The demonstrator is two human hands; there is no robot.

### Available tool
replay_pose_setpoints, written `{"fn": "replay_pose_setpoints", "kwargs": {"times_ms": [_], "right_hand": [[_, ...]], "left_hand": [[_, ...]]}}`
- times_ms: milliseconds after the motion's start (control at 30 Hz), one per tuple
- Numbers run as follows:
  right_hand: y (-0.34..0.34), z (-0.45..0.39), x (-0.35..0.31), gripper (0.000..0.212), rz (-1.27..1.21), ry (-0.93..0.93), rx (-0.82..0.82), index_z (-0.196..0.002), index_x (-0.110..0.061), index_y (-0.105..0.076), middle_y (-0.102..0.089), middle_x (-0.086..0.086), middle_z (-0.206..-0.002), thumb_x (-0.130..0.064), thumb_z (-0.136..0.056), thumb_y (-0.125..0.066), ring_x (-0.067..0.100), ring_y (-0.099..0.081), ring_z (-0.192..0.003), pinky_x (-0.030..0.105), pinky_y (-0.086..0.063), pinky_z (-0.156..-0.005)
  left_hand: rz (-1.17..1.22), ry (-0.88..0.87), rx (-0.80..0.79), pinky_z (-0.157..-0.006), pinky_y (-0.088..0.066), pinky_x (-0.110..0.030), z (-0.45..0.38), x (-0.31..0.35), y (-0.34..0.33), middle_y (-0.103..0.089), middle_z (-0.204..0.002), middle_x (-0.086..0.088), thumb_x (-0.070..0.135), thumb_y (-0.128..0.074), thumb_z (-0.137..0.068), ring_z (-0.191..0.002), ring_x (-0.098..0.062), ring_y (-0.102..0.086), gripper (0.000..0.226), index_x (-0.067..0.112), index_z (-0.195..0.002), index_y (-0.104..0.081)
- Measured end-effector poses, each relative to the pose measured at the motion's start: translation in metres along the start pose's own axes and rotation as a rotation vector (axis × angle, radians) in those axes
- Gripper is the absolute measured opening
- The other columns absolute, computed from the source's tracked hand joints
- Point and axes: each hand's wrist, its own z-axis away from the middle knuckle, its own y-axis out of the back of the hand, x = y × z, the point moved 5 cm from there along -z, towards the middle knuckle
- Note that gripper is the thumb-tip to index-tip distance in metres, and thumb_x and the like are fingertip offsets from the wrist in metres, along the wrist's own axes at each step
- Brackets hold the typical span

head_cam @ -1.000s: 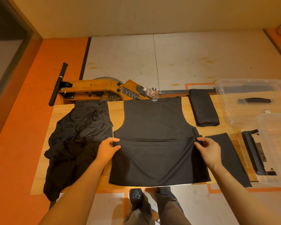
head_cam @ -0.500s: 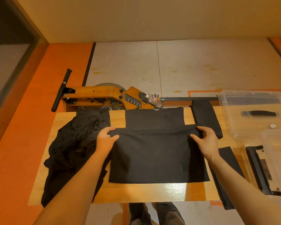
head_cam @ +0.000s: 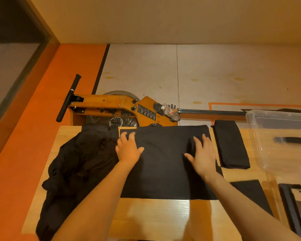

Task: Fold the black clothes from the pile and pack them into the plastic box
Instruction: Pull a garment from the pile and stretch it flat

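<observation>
The folded black garment (head_cam: 165, 162) lies flat mid-tabletop, its top edge at the far edge. It looks soft, light and limp; best taken at its side edges. Left hand (head_cam: 129, 148) and right hand (head_cam: 202, 153) press it, fingers spread. Pile (head_cam: 76, 164) at the left edge, plastic box (head_cam: 281, 140) right, its contents blurred.

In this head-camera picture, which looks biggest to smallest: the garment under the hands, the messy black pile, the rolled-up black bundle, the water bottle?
1. Garment under the hands and messy pile: too close to rank.
2. Folded bundle.
3. Water bottle, though it lies farther away.
</observation>
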Motion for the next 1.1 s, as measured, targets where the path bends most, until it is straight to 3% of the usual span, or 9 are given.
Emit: {"fn": "replay_pose_setpoints", "kwargs": {"times_ms": [133, 233, 500, 600, 700, 900, 1100], "right_hand": [[-0.05, 0.023, 0.005, 0.102, 0.117, -0.031, -0.234, -0.156, -0.033, 0.001, 0.011, 0.011, -0.163, -0.08, -0.079, -0.047, 0.033, 0.011, -0.15, 0.051, -0.003, -0.12], [-0.06, 0.032, 0.011, 0.108, 0.173, -0.024, -0.254, -0.154, -0.035, 0.009, 0.017, 0.011, -0.162, -0.087, -0.074, -0.041, 0.034, 0.018, -0.148, 0.054, 0.002, -0.118], [-0.069, 0.051, 0.013, 0.111, 0.177, -0.031, -0.253, -0.151, -0.036, 0.018, 0.023, 0.01, -0.161, -0.092, -0.07, -0.035, 0.034, 0.024, -0.146, 0.059, 0.004, -0.117], [-0.071, 0.063, 0.018, 0.109, 0.197, -0.013, -0.255, -0.145, -0.038, 0.025, 0.024, 0.01, -0.16, -0.095, -0.067, -0.024, 0.033, 0.025, -0.145, 0.058, 0.004, -0.117], [-0.079, 0.083, 0.027, 0.106, 0.197, 0.012, -0.206, -0.151, -0.035, 0.017, 0.018, 0.009, -0.16, -0.097, -0.069, -0.011, 0.034, 0.018, -0.147, 0.06, -0.001, -0.117], [-0.096, 0.132, 0.041, 0.101, 0.17, -0.003, -0.178, -0.156, -0.027, -0.012, -0.012, 0.014, -0.162, -0.091, -0.078, -0.022, 0.037, -0.004, -0.149, 0.063, -0.014, -0.114], [-0.098, 0.159, 0.044, 0.1, 0.186, -0.003, -0.177, -0.154, -0.023, -0.023, -0.025, 0.018, -0.158, -0.09, -0.079, -0.024, 0.039, -0.014, -0.146, 0.059, -0.01, -0.112]], "left_hand": [[-0.192, -0.056, -0.315, -0.117, -0.009, -0.05, 0.025, 0.001, -0.056, 0.017, -0.158, -0.015, 0.068, -0.063, -0.075, -0.147, -0.035, 0.009, 0.108, 0.037, -0.151, 0.006], [-0.256, -0.038, -0.425, -0.115, -0.001, -0.057, 0.033, -0.007, -0.074, 0.036, -0.151, -0.015, 0.074, -0.067, -0.066, -0.142, -0.037, 0.027, 0.127, 0.04, -0.145, 0.026], [-0.281, -0.029, -0.51, -0.115, 0.001, -0.06, 0.049, -0.012, -0.079, 0.044, -0.146, -0.015, 0.072, -0.072, -0.062, -0.138, -0.039, 0.034, 0.136, 0.038, -0.142, 0.033], [-0.298, -0.027, -0.527, -0.115, 0.001, -0.061, 0.063, -0.016, -0.083, 0.045, -0.145, -0.016, 0.072, -0.071, -0.063, -0.137, -0.039, 0.035, 0.137, 0.037, -0.141, 0.036], [-0.308, -0.027, -0.544, -0.115, 0.001, -0.061, 0.077, -0.02, -0.086, 0.046, -0.145, -0.016, 0.072, -0.07, -0.064, -0.137, -0.04, 0.035, 0.136, 0.036, -0.14, 0.037], [-0.327, -0.05, -0.552, -0.114, 0.002, -0.061, 0.106, -0.032, -0.095, 0.046, -0.145, -0.016, 0.073, -0.069, -0.064, -0.136, -0.04, 0.035, 0.136, 0.036, -0.14, 0.037], [-0.338, -0.045, -0.542, -0.114, 0.003, -0.061, 0.135, -0.041, -0.103, 0.045, -0.145, -0.016, 0.073, -0.069, -0.065, -0.137, -0.04, 0.035, 0.135, 0.035, -0.141, 0.036]]}}
